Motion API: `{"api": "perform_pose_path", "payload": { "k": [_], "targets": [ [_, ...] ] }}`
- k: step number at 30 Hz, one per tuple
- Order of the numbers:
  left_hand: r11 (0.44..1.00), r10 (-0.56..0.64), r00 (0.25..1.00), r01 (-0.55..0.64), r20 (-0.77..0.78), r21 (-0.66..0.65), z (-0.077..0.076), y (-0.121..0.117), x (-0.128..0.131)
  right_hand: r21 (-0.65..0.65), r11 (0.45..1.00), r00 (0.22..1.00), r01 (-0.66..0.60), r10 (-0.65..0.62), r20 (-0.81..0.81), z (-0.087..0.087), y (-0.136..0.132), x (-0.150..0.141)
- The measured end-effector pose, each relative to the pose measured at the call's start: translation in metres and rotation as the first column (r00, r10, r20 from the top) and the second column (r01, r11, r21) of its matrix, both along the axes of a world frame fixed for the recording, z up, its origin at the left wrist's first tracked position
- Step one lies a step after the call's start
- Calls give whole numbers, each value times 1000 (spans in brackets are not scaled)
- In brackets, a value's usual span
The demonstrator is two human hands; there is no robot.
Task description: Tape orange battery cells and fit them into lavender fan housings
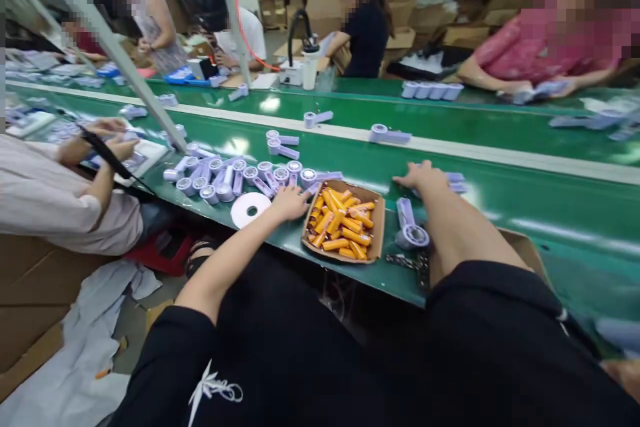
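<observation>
Both hands laid on green belt, frame centre.
Left hand (290,203) spread flat, nothing gripped, beside battery tray (378,223); right hand (423,177) spread over lilac fan parts (454,179), grip cannot be told.

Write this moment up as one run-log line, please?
left hand: rests beside tray of orange cells | right hand: open, on lilac fan parts | surface: green belt

Bare green belt (500,193) right of battery tray (376,227); fan cluster (235,177) crowds left
</observation>
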State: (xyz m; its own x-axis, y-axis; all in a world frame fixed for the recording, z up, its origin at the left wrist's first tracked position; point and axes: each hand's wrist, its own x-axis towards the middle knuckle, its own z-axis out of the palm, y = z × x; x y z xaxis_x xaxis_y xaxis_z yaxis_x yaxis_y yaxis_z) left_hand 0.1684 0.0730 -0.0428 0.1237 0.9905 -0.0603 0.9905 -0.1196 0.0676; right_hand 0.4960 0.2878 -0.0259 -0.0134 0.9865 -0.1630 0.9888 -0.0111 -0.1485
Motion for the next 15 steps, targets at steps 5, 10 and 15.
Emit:
{"api": "perform_pose_path", "payload": {
  "k": [5,10,15],
  "targets": [
    [998,23,1000,-24,4,53,-13,9,6,287,953,991,-96,117,-58,-7,-19,18],
    [991,40,997,-49,72,124,-15,3,-9,481,855,966,-193,252,-60,28,-33,9],
    [993,24,987,-42,156,111,-16,14,4,592,726,885,-351,464,-44,77,-54,-56]
  ]
}}
